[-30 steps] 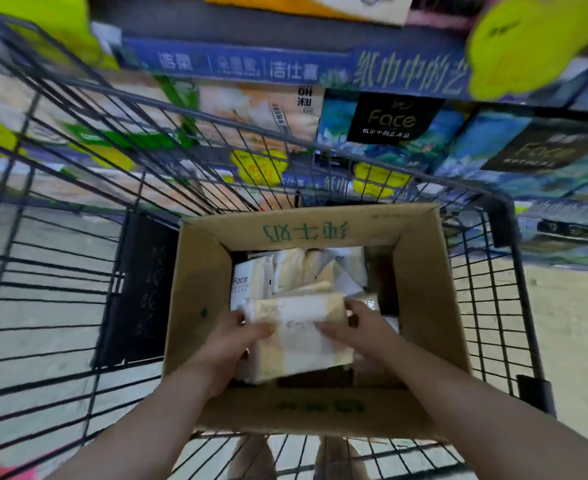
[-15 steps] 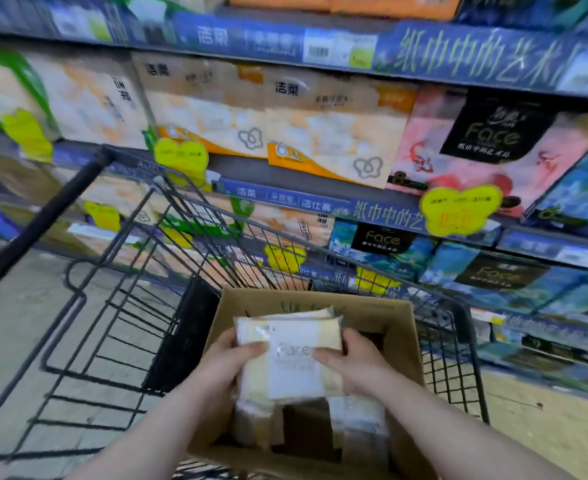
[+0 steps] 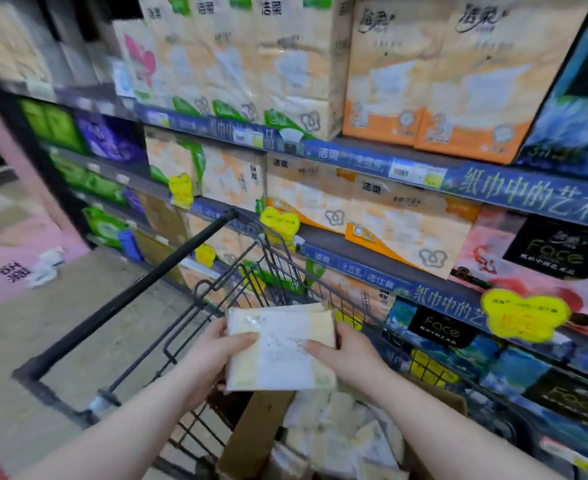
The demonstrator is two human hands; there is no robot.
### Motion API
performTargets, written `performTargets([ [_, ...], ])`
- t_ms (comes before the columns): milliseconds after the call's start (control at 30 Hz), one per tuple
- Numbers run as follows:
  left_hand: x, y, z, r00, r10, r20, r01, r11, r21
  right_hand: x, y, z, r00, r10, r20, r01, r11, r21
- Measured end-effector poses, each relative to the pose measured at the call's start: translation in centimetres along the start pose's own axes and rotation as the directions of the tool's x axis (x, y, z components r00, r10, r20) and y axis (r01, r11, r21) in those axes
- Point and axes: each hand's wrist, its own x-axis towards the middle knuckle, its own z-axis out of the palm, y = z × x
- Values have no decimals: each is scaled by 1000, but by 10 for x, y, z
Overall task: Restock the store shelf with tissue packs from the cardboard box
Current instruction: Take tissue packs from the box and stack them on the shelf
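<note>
The tissue pack (image 3: 280,351) looks light and soft, a squashy plastic-wrapped bundle that would give under a squeeze and could slide on its glossy film, so gripping it by its two short ends seems the sensible way. That is how the person has it: the left hand (image 3: 216,348) clasps the left end with fingers (image 3: 247,337) curled over the front, and the right hand (image 3: 349,355) closes on the right end, thumb across the wrapper. The pack is pale, a white middle band between cream-yellow sides, with faint print and a glare spot. It hangs in the air above the shopping cart (image 3: 168,296), well clear of the cardboard box (image 3: 251,431) where more packs lie loose, and short of the store shelf (image 3: 372,258) stacked with large tissue bundles.
</note>
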Motion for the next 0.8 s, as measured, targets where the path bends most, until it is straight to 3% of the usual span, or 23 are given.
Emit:
performTargets([
  [333,-28,52,-128,984,168,-53,-173,980,-95,-11,-144,47,976,-218,-3,216,970,-112],
  [800,-94,54,-443,890,280,-360,-348,927,-139,-11,-362,311,908,-388,157,406,908,-104],
])
